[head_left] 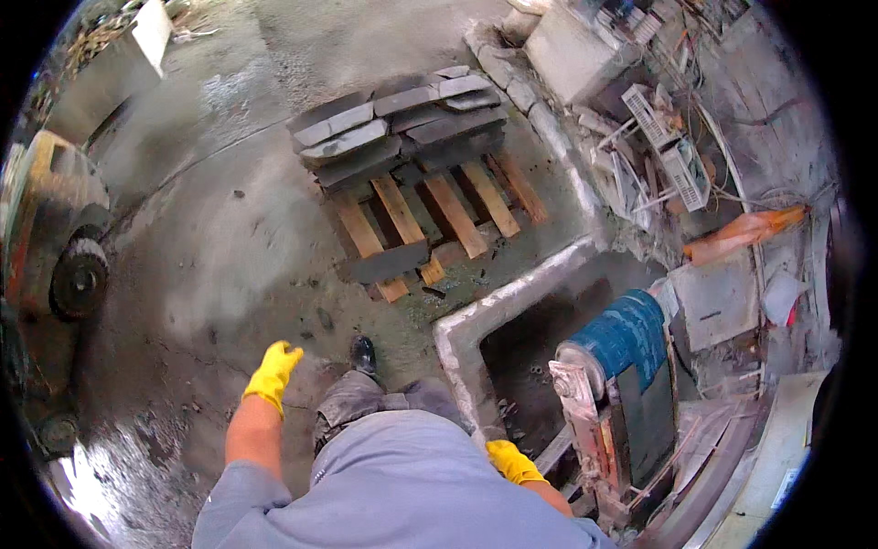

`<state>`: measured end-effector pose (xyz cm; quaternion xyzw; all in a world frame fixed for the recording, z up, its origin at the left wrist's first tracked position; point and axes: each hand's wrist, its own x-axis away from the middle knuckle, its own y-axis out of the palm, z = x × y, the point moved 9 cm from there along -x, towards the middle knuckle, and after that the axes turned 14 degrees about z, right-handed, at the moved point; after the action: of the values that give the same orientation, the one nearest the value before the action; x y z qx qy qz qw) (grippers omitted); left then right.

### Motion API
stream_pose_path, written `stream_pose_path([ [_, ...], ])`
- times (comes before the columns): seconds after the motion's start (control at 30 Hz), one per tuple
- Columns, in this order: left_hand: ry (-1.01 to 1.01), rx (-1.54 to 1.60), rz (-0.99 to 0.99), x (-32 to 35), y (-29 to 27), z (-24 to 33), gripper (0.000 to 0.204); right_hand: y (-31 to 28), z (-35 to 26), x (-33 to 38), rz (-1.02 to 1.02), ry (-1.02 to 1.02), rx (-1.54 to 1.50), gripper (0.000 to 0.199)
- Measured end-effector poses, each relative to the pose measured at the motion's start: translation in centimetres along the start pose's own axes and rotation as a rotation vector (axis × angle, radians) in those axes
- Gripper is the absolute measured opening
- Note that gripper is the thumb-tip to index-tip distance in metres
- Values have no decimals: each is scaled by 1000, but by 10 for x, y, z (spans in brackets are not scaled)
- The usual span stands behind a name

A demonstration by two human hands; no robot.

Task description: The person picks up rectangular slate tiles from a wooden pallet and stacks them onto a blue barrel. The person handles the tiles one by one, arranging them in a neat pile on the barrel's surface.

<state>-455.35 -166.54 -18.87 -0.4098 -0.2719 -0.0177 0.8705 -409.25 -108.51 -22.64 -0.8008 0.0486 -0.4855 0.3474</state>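
Observation:
My left hand (273,373), in a yellow glove, hangs out to the left over the wet floor. Its fingers are curled in, and nothing shows in them. At my right side my right hand (514,462), also in a yellow glove, is beside the pit's edge and the conveyor; its fingers are too hidden to read. Ahead of me a wooden pallet (455,212) lies on the floor. Grey stone slabs (352,137) are stacked on its far part, and one single slab (389,263) rests across its near end.
To the right a raised concrete curb (512,288) borders a dark sunken pit (540,320). A conveyor with a blue roller (617,339) rises from it. Plastic crates (668,146) and debris lie at the far right. A wheeled machine (69,265) stands at the left.

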Motion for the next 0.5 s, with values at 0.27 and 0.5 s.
stream_pose_path([
  [0.27, 94, 43, -78, -149, -29, 163, 68, -80, -238, -39, 293, 38, -666, 53],
  [0.5, 162, -57, -265, -153, 6, 157, 69, -77, -292, -154, 180, 188, -561, 53],
])
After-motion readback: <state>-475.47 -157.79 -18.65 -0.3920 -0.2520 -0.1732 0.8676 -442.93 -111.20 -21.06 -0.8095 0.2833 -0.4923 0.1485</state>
